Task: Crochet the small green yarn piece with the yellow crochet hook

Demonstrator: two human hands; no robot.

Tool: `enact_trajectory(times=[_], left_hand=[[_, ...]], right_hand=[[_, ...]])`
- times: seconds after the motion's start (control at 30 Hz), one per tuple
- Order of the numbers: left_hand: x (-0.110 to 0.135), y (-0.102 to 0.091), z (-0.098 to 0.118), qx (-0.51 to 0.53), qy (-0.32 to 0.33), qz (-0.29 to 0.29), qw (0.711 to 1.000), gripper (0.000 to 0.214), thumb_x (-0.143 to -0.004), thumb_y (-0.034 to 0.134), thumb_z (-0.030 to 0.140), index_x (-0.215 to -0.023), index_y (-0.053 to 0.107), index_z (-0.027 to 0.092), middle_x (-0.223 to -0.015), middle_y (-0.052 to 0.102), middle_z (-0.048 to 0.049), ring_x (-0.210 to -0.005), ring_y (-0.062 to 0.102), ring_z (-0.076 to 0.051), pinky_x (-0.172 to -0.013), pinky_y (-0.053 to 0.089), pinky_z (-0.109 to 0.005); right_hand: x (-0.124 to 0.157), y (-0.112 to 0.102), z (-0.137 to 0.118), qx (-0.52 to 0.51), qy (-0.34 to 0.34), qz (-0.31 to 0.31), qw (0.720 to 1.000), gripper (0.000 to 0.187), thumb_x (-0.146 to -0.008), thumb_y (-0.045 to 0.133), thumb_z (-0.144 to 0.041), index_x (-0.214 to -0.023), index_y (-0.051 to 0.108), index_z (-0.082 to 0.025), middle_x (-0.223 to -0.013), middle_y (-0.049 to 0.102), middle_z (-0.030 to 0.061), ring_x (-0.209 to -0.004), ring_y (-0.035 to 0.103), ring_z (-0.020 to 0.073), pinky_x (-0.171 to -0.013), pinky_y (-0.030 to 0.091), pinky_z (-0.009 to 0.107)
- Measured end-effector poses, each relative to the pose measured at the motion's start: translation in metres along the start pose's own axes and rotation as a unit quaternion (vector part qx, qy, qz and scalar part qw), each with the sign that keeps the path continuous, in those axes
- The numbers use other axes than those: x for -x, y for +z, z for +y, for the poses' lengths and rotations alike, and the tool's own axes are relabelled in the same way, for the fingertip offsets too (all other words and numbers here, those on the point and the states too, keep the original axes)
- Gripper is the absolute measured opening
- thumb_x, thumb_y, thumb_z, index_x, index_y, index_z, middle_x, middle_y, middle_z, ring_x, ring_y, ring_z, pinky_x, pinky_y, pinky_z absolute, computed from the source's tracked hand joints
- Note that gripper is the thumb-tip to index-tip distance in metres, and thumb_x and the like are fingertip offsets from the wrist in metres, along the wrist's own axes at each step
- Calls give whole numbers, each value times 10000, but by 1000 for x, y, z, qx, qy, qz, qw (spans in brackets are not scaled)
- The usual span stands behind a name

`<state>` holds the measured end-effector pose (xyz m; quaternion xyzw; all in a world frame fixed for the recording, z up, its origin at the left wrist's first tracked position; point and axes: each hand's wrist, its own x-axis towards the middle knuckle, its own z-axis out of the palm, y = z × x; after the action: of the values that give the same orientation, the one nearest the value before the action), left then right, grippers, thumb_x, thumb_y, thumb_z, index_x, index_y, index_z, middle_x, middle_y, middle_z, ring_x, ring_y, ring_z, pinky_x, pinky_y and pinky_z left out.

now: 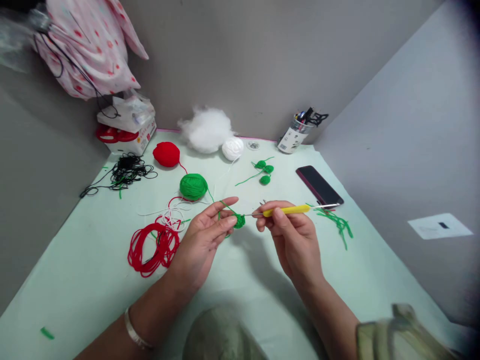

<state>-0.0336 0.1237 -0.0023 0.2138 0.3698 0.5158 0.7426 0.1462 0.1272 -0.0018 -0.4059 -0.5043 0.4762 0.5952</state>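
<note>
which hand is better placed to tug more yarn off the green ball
Left, likely: the left hand carries the green strand and the green ball lies on its side; the right hand grips the crochet hook.

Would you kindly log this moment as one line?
left hand: holds green crochet piece | right hand: holds yellow crochet hook, tip at piece

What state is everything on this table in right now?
Left hand, pinching the green crochet piece, yarn over its forefinger.
Right hand, gripping the crochet hook, tip at the piece.
Green yarn ball, wound, strand running to the hands.
Red yarn ball, wound.
Black thread, tangled.
Phone, flat, screen dark.
Pen cup, standing, filled.
</note>
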Motion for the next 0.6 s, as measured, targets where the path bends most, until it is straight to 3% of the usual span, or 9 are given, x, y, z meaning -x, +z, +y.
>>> enact_trajectory(times=[0.17,0.33,0.43,0.53,0.6], left_hand=[[0,-1,0,-19,18,12,1000,321,-829,867,195,-1148,831,199,-712,557,73,-537,334,-57,-759,464,-235],[1,2,0,-69,28,-9,997,321,-826,851,211,-1146,837,218,-801,612,34,-541,315,-62,-549,305,-242],[1,5,-3,-76,30,-4,997,308,-826,856,221,-1133,841,219,-814,623,27,-578,368,-69,-550,290,-234],[1,8,-7,-69,36,20,997,357,-807,885,216,-1160,828,220,-819,636,27,-653,462,-84,-582,334,-212],[2,9,-9,-37,24,25,999,384,-791,896,201,-1166,818,216,-769,623,41,-653,486,-86,-636,391,-202]], right_hand=[[-1,1,0,13,-7,9,1000,191,-990,719,-369,-940,823,-218,-906,772,61,-693,701,162,-653,613,310],[-2,4,-1,41,-11,-31,999,188,-982,731,-382,-933,808,-217,-885,774,52,-686,698,164,-666,621,325],[0,6,-1,110,-67,-42,991,90,-980,734,-262,-972,820,-237,-845,761,33,-712,690,166,-673,601,314],[5,7,3,188,-146,-35,971,199,-997,685,-151,-1074,820,-275,-907,775,39,-765,707,172,-680,596,310],[9,6,6,252,-219,-50,941,284,-985,670,-100,-1135,818,-291,-1005,785,67,-861,736,198,-739,613,338]])
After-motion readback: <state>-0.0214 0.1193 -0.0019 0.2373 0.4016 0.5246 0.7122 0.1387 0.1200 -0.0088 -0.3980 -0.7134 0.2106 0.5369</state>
